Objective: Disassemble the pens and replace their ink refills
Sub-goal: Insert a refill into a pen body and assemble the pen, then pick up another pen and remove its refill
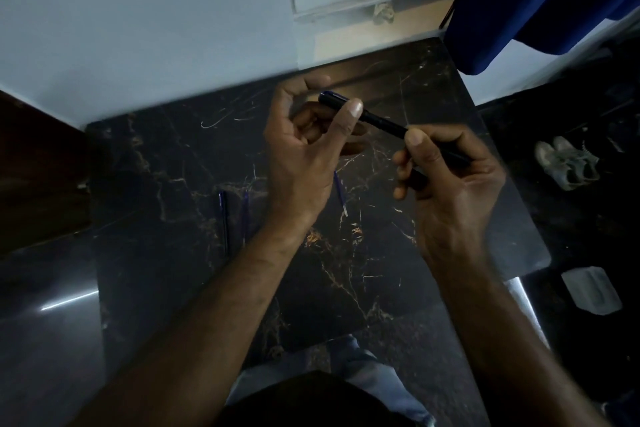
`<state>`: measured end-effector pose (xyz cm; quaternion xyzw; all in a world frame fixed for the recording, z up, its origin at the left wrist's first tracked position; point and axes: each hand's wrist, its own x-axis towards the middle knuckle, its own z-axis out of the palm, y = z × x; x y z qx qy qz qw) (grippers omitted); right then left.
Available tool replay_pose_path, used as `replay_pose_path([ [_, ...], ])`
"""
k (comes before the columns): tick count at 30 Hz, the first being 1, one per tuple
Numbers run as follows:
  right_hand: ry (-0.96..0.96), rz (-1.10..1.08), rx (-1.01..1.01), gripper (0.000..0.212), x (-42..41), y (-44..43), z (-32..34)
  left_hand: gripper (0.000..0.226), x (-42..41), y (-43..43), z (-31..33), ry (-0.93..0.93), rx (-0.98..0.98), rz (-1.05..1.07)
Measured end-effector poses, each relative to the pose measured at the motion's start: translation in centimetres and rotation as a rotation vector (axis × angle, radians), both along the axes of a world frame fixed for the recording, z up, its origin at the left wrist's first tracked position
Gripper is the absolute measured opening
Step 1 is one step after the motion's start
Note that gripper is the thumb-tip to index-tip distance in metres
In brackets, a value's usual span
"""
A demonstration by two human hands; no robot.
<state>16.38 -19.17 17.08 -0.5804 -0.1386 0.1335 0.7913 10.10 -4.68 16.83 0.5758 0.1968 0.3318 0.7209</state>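
Near edge of the dark marble table (346, 270) bare. Two blue refills (223, 218) lie side by side left of the wrists; a third refill (341, 194) between the hands, likely parked within reach for swapping. Above the table, right hand (446, 177) is closed round the lower barrel of a black pen (381, 121), thumb on top. Left hand (304, 142) pinches the far cap end, other fingers curled loose. Opposed grips probably set up to pull or twist it apart. No readable writing or brand. Shoes (568, 163) on floor far right.
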Motion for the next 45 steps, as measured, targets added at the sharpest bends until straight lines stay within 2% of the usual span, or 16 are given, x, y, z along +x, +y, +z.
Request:
replay_pose_path([
  [3,-0.037,0.003,0.011,0.002,-0.2,0.7,0.1,0.026,-0.1,-0.9,-0.2,-0.032,0.076,0.099],
  [7,0.002,-0.047,0.016,0.002,-0.8,2.0,0.0,0.026,0.1,-1.7,-0.4,-0.047,0.018,0.201],
  [10,0.043,-0.063,0.028,0.003,-1.1,3.0,-0.6,0.025,0.2,-1.3,-0.9,-0.046,-0.013,0.227],
  [14,0.097,0.041,0.010,0.005,-0.7,3.7,-2.1,0.023,0.5,1.0,-2.1,-0.033,0.011,0.202],
  [16,-0.052,0.130,-0.176,0.006,0.4,3.1,-3.4,0.021,0.2,2.5,-3.3,0.035,0.037,0.132],
  [19,-0.371,0.278,-0.579,0.007,1.6,2.0,-6.5,0.024,-0.8,3.4,-5.9,0.159,0.127,0.032],
  [23,-0.522,0.349,-0.910,0.008,0.9,1.3,-11.6,0.036,-2.5,3.0,-9.5,0.296,0.307,-0.078],
  [25,-0.463,0.301,-1.004,0.015,0.5,1.1,-14.2,0.047,-3.5,3.4,-10.9,0.404,0.339,-0.109],
  [27,-0.348,0.258,-1.069,0.020,0.6,1.3,-16.2,0.049,-4.8,4.0,-11.9,0.491,0.281,-0.086],
  [29,-0.276,0.253,-1.164,0.019,1.2,1.8,-17.8,0.038,-6.5,5.0,-12.6,0.527,0.224,-0.018],
  [35,-0.280,0.318,-1.396,0.014,2.8,3.7,-20.1,0.019,-12.3,9.2,-13.9,0.631,0.213,0.171],
  [39,-0.259,0.315,-1.412,0.010,3.0,4.0,-20.3,0.016,-15.5,12.1,-14.4,0.672,0.179,0.320],
  [42,-0.249,0.294,-1.439,0.019,3.1,3.9,-20.4,0.013,-16.9,13.8,-14.9,0.711,0.164,0.374],
  [45,-0.257,0.222,-1.432,0.029,2.5,3.5,-20.0,0.012,-17.5,15.0,-15.6,0.791,0.239,0.362],
])
